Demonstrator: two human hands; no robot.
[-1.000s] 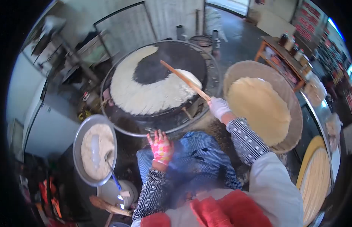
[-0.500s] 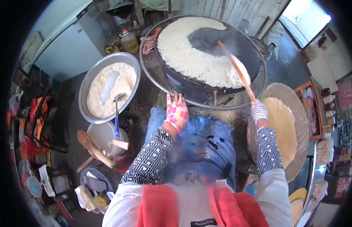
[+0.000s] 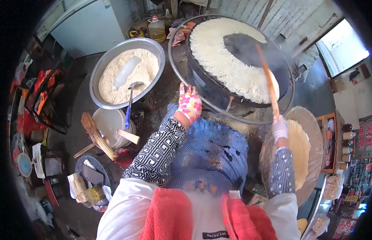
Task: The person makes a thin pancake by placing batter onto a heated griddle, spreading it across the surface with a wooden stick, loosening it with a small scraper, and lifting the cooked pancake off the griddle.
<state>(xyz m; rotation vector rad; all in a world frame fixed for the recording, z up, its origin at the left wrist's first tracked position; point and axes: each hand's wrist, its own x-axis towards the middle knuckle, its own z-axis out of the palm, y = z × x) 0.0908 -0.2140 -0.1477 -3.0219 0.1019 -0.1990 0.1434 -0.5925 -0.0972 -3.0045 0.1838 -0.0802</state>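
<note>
My left hand, in a white glove with pink and yellow flowers, has its fingers extended at the metal ring around a large round griddle. The fingertips look to be touching the ring. My right hand, in a pale glove, is closed around the lower end of a long wooden spreader. Its far part reaches over the hot surface. A pale band of batter curves along the left and front of the griddle, leaving a dark middle. Steam rises there.
Left of the griddle stands a metal basin of flour-like mix with a blue-handled ladle. Below are a white bucket and a straw brush. At right, a flat round sheet lies on a covered round board.
The head view has shifted, so the griddle and basin sit differently in the picture. My right hand still grips the spreader, whose blade remains by the batter's right end. My left hand stays at the ring.
</note>
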